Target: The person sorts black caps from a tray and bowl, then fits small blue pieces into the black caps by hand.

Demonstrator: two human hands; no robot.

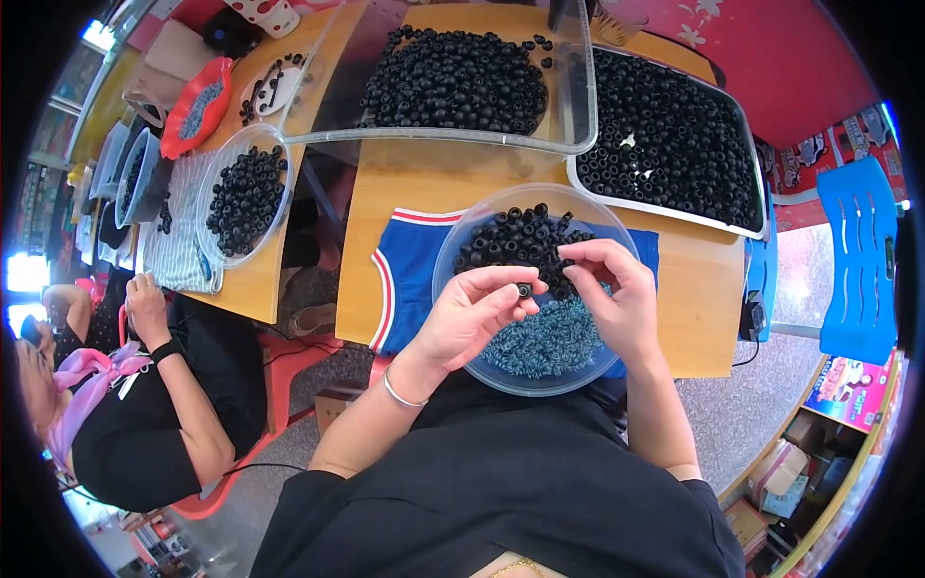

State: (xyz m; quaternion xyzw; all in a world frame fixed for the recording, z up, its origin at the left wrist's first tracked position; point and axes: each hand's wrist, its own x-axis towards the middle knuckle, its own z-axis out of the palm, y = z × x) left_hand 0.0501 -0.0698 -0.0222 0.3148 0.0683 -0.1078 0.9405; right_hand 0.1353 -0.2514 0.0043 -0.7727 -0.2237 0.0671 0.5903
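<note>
Left hand [462, 313]: black piece [523, 289] pinched above the round bowl [554, 387]. Right hand [607, 289]: fingertips drawn together, grip not discernible. Within the bowl, black pieces [515, 236] and blue-green bits [540, 337] are left loose; beyond it, a clear bin [443, 139] is well stocked. Finished count: unclear.

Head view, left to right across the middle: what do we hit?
Another person's hand → clear round plastic tub of small black parts → wearer's left hand, holding a small round black part → wearer's right hand → slotted blue plastic backrest.
</note>
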